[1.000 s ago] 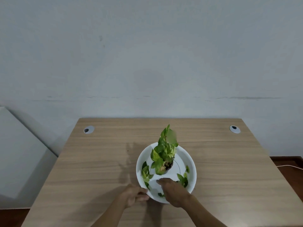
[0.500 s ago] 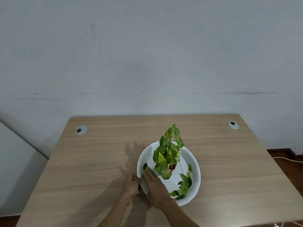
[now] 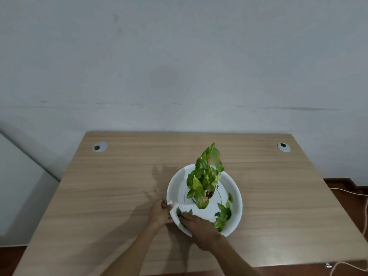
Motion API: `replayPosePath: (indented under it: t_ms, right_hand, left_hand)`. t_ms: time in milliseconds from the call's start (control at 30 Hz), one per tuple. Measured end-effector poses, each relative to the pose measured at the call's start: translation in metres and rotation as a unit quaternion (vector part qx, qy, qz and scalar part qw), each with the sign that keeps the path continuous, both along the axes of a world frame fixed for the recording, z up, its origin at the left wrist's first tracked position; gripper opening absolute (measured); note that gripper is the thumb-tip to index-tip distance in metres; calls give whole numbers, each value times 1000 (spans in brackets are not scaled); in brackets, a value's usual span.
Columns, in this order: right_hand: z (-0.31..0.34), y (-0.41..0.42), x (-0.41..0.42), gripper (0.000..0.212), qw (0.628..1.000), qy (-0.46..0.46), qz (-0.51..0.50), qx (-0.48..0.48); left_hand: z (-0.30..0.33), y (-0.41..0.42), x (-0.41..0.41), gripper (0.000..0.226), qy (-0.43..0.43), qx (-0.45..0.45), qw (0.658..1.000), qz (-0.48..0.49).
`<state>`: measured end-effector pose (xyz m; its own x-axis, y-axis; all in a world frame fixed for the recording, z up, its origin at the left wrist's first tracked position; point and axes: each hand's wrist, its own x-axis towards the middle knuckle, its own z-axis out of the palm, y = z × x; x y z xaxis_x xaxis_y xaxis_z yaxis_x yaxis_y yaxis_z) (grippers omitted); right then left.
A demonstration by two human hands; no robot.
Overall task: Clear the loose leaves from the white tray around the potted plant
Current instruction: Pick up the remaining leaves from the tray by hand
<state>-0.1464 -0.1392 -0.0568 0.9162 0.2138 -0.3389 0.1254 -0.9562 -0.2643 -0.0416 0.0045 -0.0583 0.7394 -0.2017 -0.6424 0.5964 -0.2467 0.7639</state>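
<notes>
Round white plastic tray (image 3: 235, 198) on the wood-grain desk (image 3: 111, 196). Green variegated potted plant (image 3: 206, 180) upright at its centre, stem axis leaning slightly right. Left hand (image 3: 159, 213) pinches a white sheet (image 3: 196, 212) at the tray's near-left rim. Right hand (image 3: 199, 228), just right of it, presses flat on dark loose leaves (image 3: 179, 212); grip closure cannot be told. More loose green leaves (image 3: 224, 215) heaped right of that hand.

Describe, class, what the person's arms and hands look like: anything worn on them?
Both forearms are bare as far as the frame shows, with no sleeves visible. The left hand and right hand wear no gloves; no rings, watch or bracelet can be seen.
</notes>
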Motion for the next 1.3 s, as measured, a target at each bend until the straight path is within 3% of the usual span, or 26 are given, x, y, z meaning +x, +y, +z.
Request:
replayPosePath:
  t_ms: [333, 500, 667, 1033, 1133, 1300]
  right_hand:
    - [12, -56, -49, 60, 999, -21, -18, 27]
    - [18, -36, -37, 57, 994, -43, -64, 74]
    - [-4, -6, -19, 62, 997, -28, 4, 76]
    - [13, -56, -49, 58, 997, -12, 45, 68]
    - [26, -51, -38, 56, 996, -30, 43, 76]
    - [20, -19, 10, 69, 994, 22, 96, 56]
  left_hand:
    - [-2, 5, 18, 7, -70, 56, 994, -58]
    - [-6, 19, 4, 20, -216, 148, 964, -37]
    - [-17, 15, -64, 18, -120, 66, 991, 12]
    - [-4, 20, -26, 10, -147, 59, 986, 60]
    - [-6, 17, -26, 10, -137, 71, 987, 54]
    - [-9, 9, -48, 9, -103, 62, 991, 60]
